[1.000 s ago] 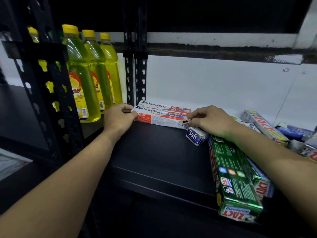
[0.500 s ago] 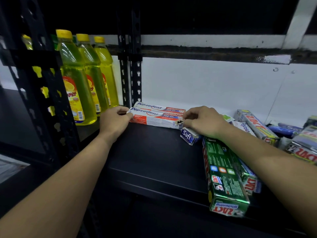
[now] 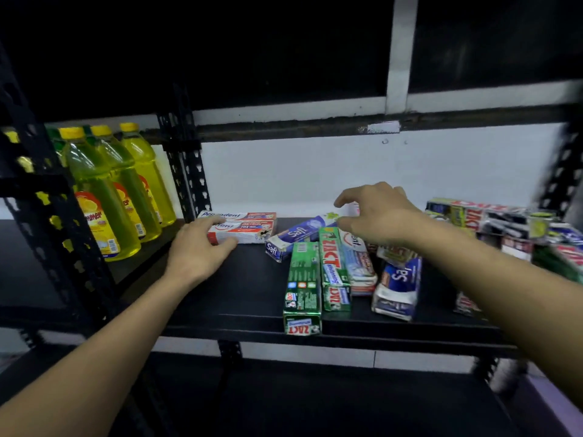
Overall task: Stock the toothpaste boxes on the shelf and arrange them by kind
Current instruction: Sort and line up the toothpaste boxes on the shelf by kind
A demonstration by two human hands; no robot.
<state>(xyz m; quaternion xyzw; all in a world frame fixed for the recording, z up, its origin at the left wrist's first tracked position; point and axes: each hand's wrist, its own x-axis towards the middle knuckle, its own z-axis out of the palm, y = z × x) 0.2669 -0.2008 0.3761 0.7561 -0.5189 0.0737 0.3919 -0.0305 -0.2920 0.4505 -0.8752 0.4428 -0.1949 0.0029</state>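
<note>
Two white-and-red Pepsodent boxes lie side by side at the back left of the black shelf. My left hand rests on the left end of the front one, fingers loosely over it. My right hand hovers with spread fingers over a loose heap: a blue Safi box, green Zact boxes, another Pepsodent box and a second Safi box. It holds nothing.
Yellow dish-soap bottles stand in the neighbouring bay to the left, behind a black slotted upright. More jumbled toothpaste boxes pile up at the right end. A white wall backs the shelf.
My right hand has let go of the Pepsodent boxes' right end and lifted to the right, over the heap. My left hand stays on their left end. The camera drew back.
</note>
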